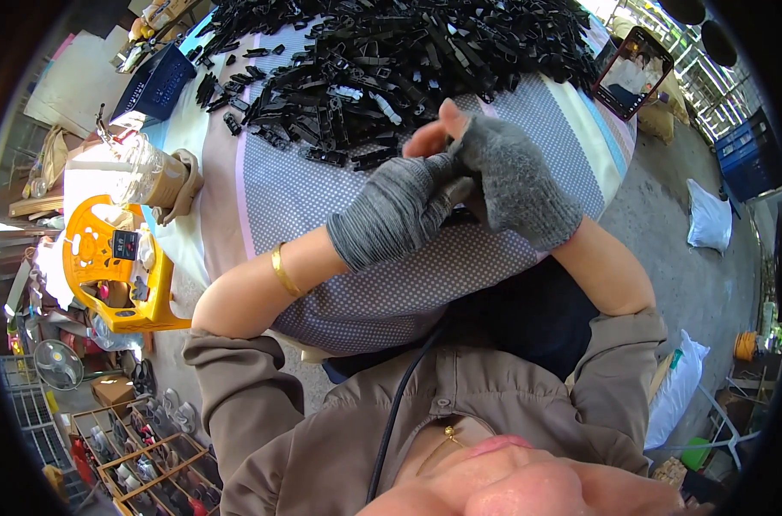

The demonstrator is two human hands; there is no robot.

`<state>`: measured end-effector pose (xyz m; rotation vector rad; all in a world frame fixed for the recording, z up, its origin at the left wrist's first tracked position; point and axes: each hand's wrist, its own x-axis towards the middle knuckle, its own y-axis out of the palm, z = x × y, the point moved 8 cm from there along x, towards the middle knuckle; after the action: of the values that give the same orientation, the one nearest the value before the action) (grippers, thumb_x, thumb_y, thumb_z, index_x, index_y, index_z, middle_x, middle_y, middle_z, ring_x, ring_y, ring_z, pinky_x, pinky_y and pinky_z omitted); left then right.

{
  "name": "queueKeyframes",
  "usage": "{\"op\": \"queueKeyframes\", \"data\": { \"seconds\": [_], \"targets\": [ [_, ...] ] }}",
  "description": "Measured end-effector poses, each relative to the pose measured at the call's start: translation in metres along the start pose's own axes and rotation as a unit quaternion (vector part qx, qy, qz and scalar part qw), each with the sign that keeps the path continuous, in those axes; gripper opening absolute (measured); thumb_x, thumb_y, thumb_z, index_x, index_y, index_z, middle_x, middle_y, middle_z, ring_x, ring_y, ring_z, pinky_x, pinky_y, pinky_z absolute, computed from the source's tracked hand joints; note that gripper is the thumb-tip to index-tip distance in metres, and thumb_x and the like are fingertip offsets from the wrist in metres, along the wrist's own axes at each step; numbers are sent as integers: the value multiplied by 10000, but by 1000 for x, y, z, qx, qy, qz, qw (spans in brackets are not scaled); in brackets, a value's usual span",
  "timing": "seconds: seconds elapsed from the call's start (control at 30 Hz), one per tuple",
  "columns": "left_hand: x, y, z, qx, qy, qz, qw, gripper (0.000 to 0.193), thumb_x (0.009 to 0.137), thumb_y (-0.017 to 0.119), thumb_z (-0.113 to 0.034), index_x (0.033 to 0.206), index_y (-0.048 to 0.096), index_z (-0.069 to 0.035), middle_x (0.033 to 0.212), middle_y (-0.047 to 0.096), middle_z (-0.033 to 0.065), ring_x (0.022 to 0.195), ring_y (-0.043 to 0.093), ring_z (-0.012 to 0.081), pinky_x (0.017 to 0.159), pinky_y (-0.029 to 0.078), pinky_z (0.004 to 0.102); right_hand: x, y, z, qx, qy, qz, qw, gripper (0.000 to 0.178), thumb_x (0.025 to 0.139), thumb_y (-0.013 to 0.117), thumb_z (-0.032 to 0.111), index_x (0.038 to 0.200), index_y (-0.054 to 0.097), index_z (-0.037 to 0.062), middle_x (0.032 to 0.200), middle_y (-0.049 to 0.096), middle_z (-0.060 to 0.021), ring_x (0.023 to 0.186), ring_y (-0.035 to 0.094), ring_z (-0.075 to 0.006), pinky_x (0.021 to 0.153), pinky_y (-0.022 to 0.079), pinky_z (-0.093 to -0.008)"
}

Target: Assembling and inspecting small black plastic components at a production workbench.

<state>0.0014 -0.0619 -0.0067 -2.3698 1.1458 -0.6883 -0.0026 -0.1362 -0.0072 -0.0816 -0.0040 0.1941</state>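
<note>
Both hands wear grey knitted gloves with bare fingertips and meet over the near part of a cloth-covered table. My left hand is closed, its fingers curled toward the other palm. Pressed against it from the right, my right hand is bent inward, with fingertips showing beyond the left glove. A bit of something dark shows between and below the hands, but they hide what it is. Just beyond them lies a large heap of black strap-like pieces with buckles. A few whitish pieces lie among them.
A phone with a lit screen stands at the table's right edge. To the left are a dark blue basket, a plastic-wrapped container and a yellow chair. White sacks lie on the floor at right. A dark cable runs down my shirt.
</note>
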Motion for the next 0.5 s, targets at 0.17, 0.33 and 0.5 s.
{"op": "queueKeyframes", "data": {
  "seconds": [0.17,0.33,0.5],
  "targets": [
    [-12,-1,-14,47,79,-12,996,272,852,534,-213,1057,571,-36,765,606,126,641,600,256,607,501,333,-9,4,16,21,-45,-47,998,499,881,457,490,915,636,26,821,622,-76,809,602,-151,725,486,-270],
    [-6,1,-15,138,32,35,989,305,849,560,-288,1052,591,-64,807,604,116,668,596,248,590,491,336,16,-47,24,-99,-206,-85,970,462,928,416,425,888,636,21,781,626,-87,674,606,-149,613,512,-260],
    [-5,-10,-27,274,78,-15,958,374,801,590,-424,858,608,-54,832,572,102,690,590,211,585,491,315,32,-138,4,-608,-22,-254,752,336,854,547,373,880,622,47,775,636,-118,699,620,-230,632,494,-365]
  ]
}}
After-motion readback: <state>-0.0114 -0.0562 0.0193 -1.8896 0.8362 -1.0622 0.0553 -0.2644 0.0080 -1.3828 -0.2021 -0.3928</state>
